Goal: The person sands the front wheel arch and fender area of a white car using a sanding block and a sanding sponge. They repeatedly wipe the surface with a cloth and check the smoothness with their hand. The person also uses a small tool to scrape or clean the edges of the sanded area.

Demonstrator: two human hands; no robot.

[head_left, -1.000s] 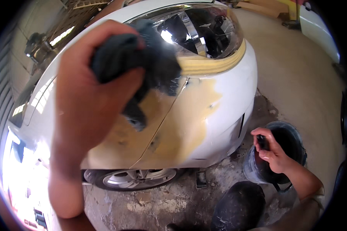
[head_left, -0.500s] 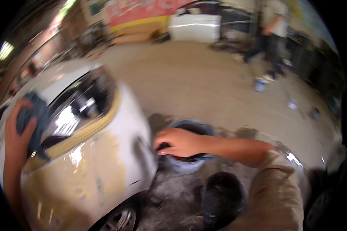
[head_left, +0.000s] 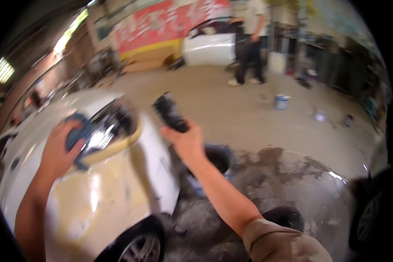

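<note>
A long red and yellow sign [head_left: 161,26] is seen on the far wall. A blue-grey cloth [head_left: 76,135] is pressed by the left hand [head_left: 61,150] onto the white car's [head_left: 157,174] fender beside the headlight. A dark wet block [head_left: 170,112] is clenched in the raised right hand [head_left: 185,142], above a dark bucket [head_left: 220,159] on the floor. A small white pail [head_left: 282,101] stands far right.

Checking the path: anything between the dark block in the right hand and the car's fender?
Nothing visible. The right hand holds the dark block raised above the bucket, beside the fender; only open air lies between. The left hand presses a blue cloth near the headlight.
</note>
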